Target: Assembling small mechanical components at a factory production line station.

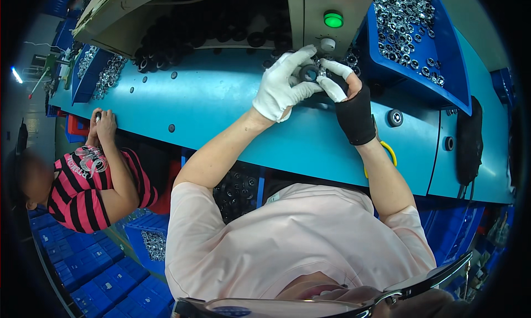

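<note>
My left hand (276,88), in a white knit glove, grips a small black ring-shaped wheel (307,73) between thumb and fingers. My right hand (354,109) wears a black fingerless glove, with white covers on the fingertips. Its thumb and fingers pinch a small shiny metal piece (323,72) right beside the black wheel. Whether the two parts touch, I cannot tell. Both hands are raised over the turquoise table (221,99), just in front of the grey machine panel with a green light (333,19) and a pale knob (328,44).
At the right stands a blue bin (451,52) of shiny metal parts. Black wheels (182,35) are heaped under the machine housing. Loose wheels (395,117) lie on the table near a yellow-handled tool (390,152) and a dark cloth-like item (470,143). Another person (94,179) works at the left.
</note>
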